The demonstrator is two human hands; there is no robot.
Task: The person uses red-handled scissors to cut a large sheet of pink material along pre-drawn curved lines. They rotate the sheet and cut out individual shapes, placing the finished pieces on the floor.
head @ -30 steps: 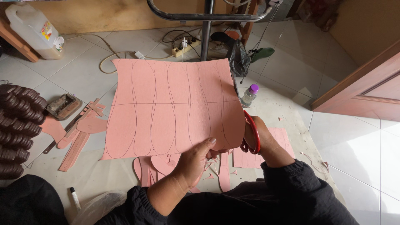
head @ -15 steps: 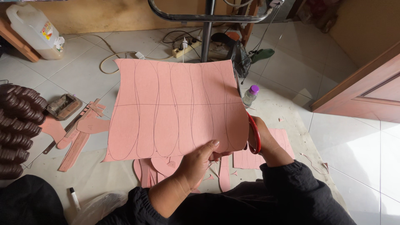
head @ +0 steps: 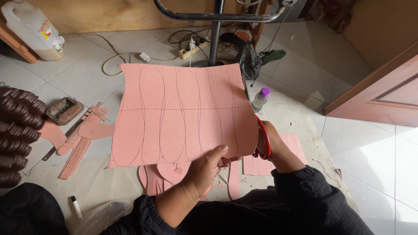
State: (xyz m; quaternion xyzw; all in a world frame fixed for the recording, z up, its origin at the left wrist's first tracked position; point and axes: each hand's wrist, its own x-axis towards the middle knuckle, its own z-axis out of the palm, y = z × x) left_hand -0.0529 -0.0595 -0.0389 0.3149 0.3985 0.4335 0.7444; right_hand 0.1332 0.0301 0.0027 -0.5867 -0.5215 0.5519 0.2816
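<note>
A person's left hand (head: 204, 167) pinches the bottom edge of a large pink sheet (head: 183, 113) held above the floor; it looks light and floppy. The right hand (head: 272, 146) grips red-handled scissors (head: 264, 138) at its right edge.

Bright, even daylight fills the scene; the white floor tiles (head: 383, 152) at right glare nearly blown out. Shadows are soft and faint. Focus is sharp throughout, with mild wide-angle bending at the edges.
</note>
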